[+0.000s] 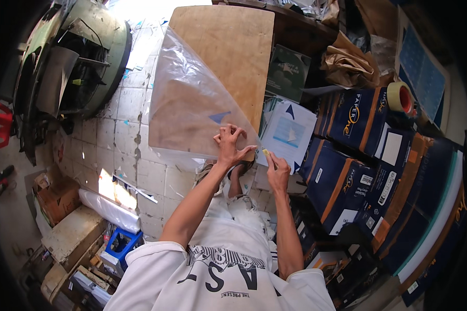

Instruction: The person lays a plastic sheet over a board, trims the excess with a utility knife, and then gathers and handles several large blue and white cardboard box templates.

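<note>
- The left hand (230, 147) was over the lower right corner of the bench (228, 41), palm down, its grip released: fingers bent and spread on the film (184, 93), thumb stretched toward the right hand (279, 172).
- The right hand's grip was closed around a small yellow tool (266, 153), its tip pointing up and left, just beside the left thumb; its exact kind was too small to tell.
- The film, clear and creased, covered the lower left part of the bench, its slanting edge running from upper left to lower right; bare wood showed beyond.
- A blue scrap (220, 117) lay at the film, just above the left hand; whether over or under it could not be told.
- Right of the bench were a white sheet (299, 115) and a dark green cover (288, 72).
- Farther right stood dark blue boxes (355, 111), with a tape roll (399, 97) on top.
- Paper scraps littered the tiled floor (150, 179) on the left.
</note>
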Available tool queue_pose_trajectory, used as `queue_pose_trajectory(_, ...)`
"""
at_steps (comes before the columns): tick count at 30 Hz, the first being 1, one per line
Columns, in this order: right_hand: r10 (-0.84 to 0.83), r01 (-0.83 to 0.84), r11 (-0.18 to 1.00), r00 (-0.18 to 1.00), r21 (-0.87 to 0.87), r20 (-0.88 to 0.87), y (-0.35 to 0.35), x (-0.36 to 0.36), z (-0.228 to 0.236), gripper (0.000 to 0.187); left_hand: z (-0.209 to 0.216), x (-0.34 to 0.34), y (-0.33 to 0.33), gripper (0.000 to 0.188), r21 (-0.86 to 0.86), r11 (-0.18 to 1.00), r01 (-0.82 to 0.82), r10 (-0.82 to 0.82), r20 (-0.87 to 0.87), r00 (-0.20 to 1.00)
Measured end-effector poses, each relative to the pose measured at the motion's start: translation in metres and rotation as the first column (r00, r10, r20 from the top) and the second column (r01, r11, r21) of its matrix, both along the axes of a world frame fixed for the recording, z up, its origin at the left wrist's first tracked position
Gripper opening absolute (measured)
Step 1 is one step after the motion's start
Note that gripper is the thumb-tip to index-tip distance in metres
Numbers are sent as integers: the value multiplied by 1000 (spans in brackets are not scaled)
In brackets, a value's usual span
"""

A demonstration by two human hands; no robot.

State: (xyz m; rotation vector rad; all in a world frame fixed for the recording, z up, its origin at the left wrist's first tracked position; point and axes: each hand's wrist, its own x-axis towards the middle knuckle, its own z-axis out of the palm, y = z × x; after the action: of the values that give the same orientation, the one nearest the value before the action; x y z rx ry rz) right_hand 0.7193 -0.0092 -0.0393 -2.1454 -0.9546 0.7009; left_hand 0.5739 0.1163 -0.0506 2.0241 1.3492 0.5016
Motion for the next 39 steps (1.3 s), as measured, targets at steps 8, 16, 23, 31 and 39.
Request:
queue_pose_trajectory(8,43,-44,999,998,9,56,-3,16,14,18,-4,0,-2,53,2,1000,-7,7,-51,999)
queue_pose_trajectory(16,59,-59,998,998,-13,-6,13,13,11,18,1,3,1,62,-54,998,-25,19,-99,995)
queue_pose_trajectory(23,12,-12,1000,1000,15,-5,11,9,5,19,0,6,3,87,-2,997,-80,80,-79,994)
queue_pose_trajectory(31,3,-3,1000,999,19,44,12,9,9,19,0,4,4,103,-64,993,-101,93,-107,990)
queue_pose_trajectory(39,70,-74,995,996,71,64,28,9,11,18,2,6,6,113,-88,990,-111,101,-106,989)
